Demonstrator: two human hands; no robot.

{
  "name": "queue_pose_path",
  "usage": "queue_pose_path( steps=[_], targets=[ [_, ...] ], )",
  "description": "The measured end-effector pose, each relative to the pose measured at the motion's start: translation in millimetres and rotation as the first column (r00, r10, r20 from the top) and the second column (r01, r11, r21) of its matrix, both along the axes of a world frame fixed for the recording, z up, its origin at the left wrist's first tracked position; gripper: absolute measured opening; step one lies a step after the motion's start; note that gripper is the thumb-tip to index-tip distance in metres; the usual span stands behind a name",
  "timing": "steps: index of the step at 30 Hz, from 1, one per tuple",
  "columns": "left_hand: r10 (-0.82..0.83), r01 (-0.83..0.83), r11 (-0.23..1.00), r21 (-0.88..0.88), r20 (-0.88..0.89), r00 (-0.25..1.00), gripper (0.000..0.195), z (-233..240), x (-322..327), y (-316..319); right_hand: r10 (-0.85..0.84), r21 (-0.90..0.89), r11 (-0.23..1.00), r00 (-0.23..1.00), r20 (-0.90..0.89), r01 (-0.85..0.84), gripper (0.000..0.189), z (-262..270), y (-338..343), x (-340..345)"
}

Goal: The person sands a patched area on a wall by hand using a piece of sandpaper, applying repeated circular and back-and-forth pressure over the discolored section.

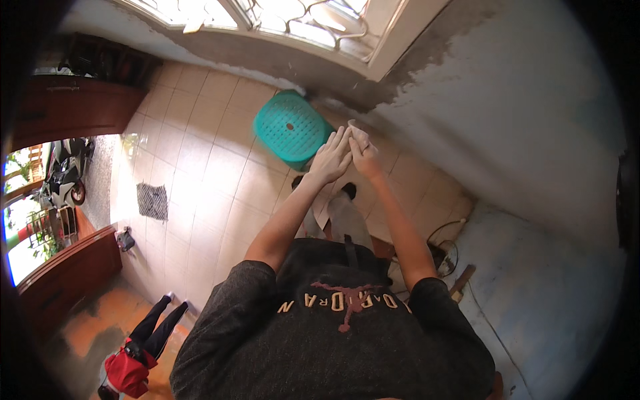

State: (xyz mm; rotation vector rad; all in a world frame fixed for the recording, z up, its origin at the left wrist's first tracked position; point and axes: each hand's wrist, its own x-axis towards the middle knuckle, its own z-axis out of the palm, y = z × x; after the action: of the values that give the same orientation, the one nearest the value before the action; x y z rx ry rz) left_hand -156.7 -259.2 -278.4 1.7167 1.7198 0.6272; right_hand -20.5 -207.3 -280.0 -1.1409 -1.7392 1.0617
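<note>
My left hand [330, 161] is stretched out with its fingers extended and its back turned up; I see nothing held in it. Close beside it, my right hand [366, 159] pinches a small pale, folded piece of cloth or paper [359, 134] between thumb and fingers. The fingertips of both hands meet or nearly meet; whether the left fingers touch the pale piece cannot be told. Beyond the left hand stands a turquoise plastic stool [290, 125] with a slotted top, on the tiled floor by the wall.
A window with a curled metal grille [320, 22] sits in the partly bare plaster wall [500, 125]. A grey mat [152, 201] lies near the open doorway, with a motorbike [65, 170] outside. A person in red [127, 370] is at lower left. Cables [450, 245] lie right of my legs.
</note>
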Motion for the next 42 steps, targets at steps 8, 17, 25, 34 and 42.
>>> queue_pose_path(
  steps=[8, 17, 25, 34, 42],
  targets=[
    [0.033, -0.051, 0.982, -0.184, -0.097, 0.995, 0.075, -85, -99, -61, 0.098, -0.258, 0.964, 0.988, 0.122, -0.064, 0.034, -68, -46, -105],
    [0.098, -0.118, 0.989, -0.093, -0.2, 0.975, 0.08, -73, -237, -54, 0.018, -0.031, 0.999, 0.965, 0.263, -0.01, 0.039, -82, -58, -234],
    [0.152, -0.173, 0.983, -0.053, -0.277, 0.949, 0.082, -53, -362, -49, 0.058, 0.094, 0.991, 0.946, 0.318, -0.093, 0.045, -55, -53, -360],
    [0.333, -0.344, 0.939, -0.013, -0.217, 0.918, 0.083, -16, -502, -20, 0.149, 0.243, 0.948, 0.96, 0.239, -0.208, 0.042, -11, -9, -498],
    [0.422, -0.433, 0.901, 0.012, -0.249, 0.872, 0.084, 10, -634, 9, 0.24, 0.35, 0.883, 0.943, 0.233, -0.311, 0.049, 14, 52, -624]
  ],
)
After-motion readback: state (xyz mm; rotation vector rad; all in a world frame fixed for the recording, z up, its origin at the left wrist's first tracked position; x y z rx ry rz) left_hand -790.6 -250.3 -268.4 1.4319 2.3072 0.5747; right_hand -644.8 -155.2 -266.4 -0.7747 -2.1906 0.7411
